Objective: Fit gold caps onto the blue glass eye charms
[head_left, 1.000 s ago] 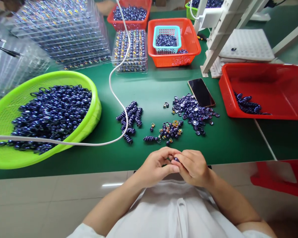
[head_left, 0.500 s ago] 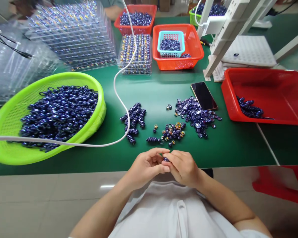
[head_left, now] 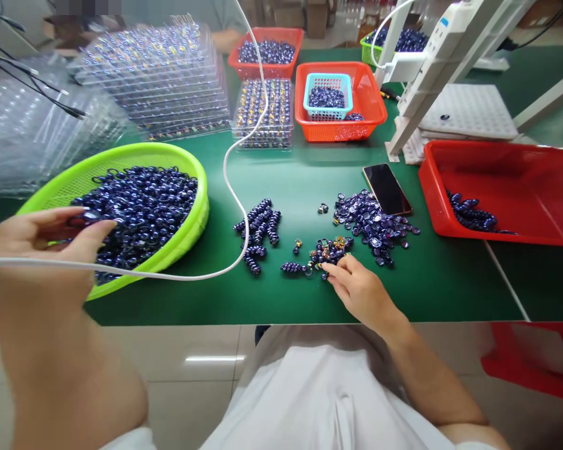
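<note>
My left hand (head_left: 51, 240) is over the left side of a green basket (head_left: 169, 250), its fingers curled round a dark shiny piece (head_left: 91, 215). Dark blue looped pieces (head_left: 145, 194) are heaped in that basket. At the front of the table, my right hand (head_left: 359, 287) touches a small pile of dark and amber beads (head_left: 331, 250) with thumb and fingertips; what lies between them is too small to tell. Left of that pile lie a dark spiral piece (head_left: 292, 267) and a group of similar spirals (head_left: 260, 225). Behind it spread flat dark caps (head_left: 370, 219).
A phone (head_left: 387, 189) touches the caps. A red tray (head_left: 520, 187) stands right, red baskets (head_left: 304, 131) and stacked clear trays (head_left: 159, 87) at the back. A white cable (head_left: 228, 169) curves across the left half, in front of the green basket. A white metal post (head_left: 425, 87) rises behind.
My hands, together at the table's front edge before, are now apart. The left has moved far left over the green basket; the right has reached forward to the bead pile. The view has shifted slightly.
</note>
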Tool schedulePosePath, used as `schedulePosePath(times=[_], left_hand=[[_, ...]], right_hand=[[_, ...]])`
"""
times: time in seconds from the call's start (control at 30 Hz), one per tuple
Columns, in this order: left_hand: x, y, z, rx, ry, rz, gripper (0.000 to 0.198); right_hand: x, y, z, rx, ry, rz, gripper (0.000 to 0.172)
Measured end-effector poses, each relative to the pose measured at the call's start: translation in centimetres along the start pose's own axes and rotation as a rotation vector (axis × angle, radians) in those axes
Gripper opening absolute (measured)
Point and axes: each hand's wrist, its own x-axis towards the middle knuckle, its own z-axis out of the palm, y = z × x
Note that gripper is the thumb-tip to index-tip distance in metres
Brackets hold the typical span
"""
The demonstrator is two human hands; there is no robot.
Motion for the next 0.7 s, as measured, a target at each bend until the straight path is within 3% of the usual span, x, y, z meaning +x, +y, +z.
schedulePosePath(times=[0.07,0.13,0.23,0.33,0.37,0.43,0.5,0.6,0.7], left_hand=[[1.4,-0.5,0.6,0.201,0.037,-0.018,0.051],[1.2,0.5,1.5,0.266,0.039,0.043,0.059],[-2.1,4.2,3.4,0.114,0.062,0.180,0.054],[-8.0,9.2,5.5,-0.264,-0.239,0.277,0.038],[-10.0,10.8,6.3,-0.397,-0.413,0.276,0.032],[-13.8,13.5,7.9,-0.656,-0.751,0.164,0.031],[-16.7,15.5,9.6,-0.872,-0.938,-0.070,0.035],[-19.1,17.1,11.7,-1.141,-1.031,-0.421,0.028],[-19.8,17.5,12.6,-1.256,-1.044,-0.602,0.026]], right_hand=[[0.1,-0.2,0.5,0.000,0.012,0.008,0.020],[0.0,-0.4,0.5,0.072,0.049,0.035,0.017],[-0.6,-0.7,0.1,0.297,0.129,0.142,0.013],[-1.1,-1.4,-0.3,0.613,0.179,0.375,0.008],[-1.2,-1.7,-0.2,0.727,0.195,0.453,0.009],[-1.4,-2.2,0.3,0.937,0.234,0.556,0.013],[-1.6,-2.6,1.0,1.073,0.294,0.593,0.015],[-2.1,-3.1,1.7,1.108,0.360,0.597,0.015],[-3.0,-3.0,1.7,1.062,0.381,0.547,0.011]])
